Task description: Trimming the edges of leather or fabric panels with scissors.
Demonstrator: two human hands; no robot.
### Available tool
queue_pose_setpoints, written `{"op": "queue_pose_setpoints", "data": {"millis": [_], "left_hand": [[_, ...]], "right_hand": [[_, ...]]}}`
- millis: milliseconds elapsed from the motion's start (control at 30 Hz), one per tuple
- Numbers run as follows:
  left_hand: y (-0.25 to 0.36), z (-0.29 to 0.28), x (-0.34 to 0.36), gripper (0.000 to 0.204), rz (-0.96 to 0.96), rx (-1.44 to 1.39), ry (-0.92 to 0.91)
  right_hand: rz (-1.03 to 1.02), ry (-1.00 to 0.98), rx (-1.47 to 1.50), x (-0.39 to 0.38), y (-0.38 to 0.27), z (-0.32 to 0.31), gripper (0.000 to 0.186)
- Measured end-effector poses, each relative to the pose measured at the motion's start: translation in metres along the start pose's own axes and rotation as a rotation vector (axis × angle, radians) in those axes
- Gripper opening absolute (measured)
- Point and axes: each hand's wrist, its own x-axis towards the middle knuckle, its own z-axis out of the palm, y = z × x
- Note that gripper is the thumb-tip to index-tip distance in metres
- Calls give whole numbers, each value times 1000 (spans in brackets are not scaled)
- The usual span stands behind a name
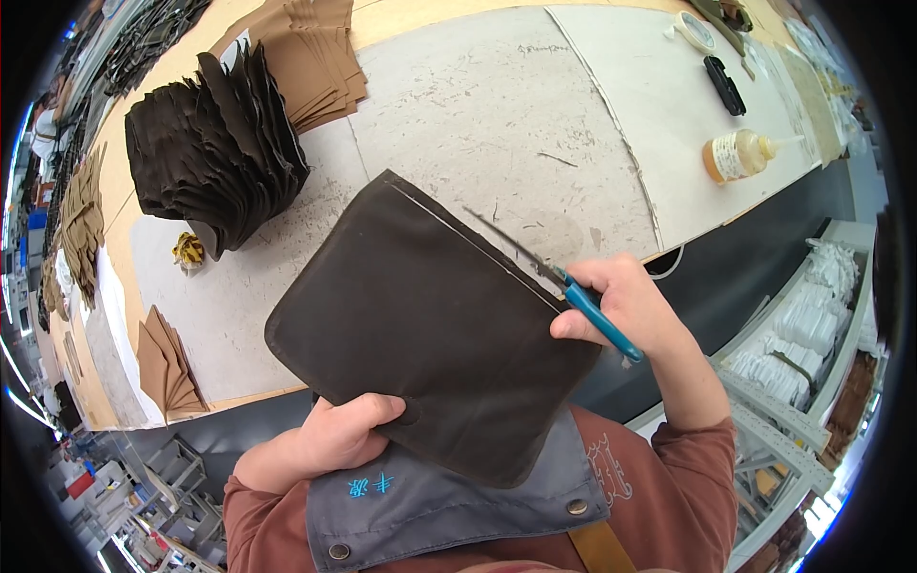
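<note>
A dark brown leather-like panel (411,306) with rounded corners lies tilted in front of me, partly over the table's near edge and my apron. Along its upper right side runs a pale line with a narrow strip beyond it. My left hand (353,432) grips the panel's lower left edge, thumb on top, fingers hidden underneath. In my right hand (621,301) is a teal-handled tool (604,325) with a long thin dark blade, seen edge-on. The blade lies alongside the panel's upper right edge; I cannot tell whether it touches.
A thick stack of dark pieces (215,143) stands at the left, with brown sheets (306,67) behind it. More brown pieces (167,363) lie near the front edge. A yellowish bottle (735,156), a black object (724,86) and a tape roll (694,32) sit at right. A rack (793,334) stands beside the table.
</note>
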Motion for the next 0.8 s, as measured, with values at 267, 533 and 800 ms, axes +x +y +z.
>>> {"op": "queue_pose_setpoints", "data": {"millis": [267, 533, 800], "left_hand": [[-19, -28, 0, 50, 141, -104, 68], [-45, -70, 5, 41, 137, -332, 47], [-56, -78, 3, 46, 30, 97, 236]], "right_hand": [[291, 293, -406, 25, 5, -13, 49], [120, 562, -757, 34, 34, -7, 31], [-333, 669, -825, 53, -10, 49, 32]]}}
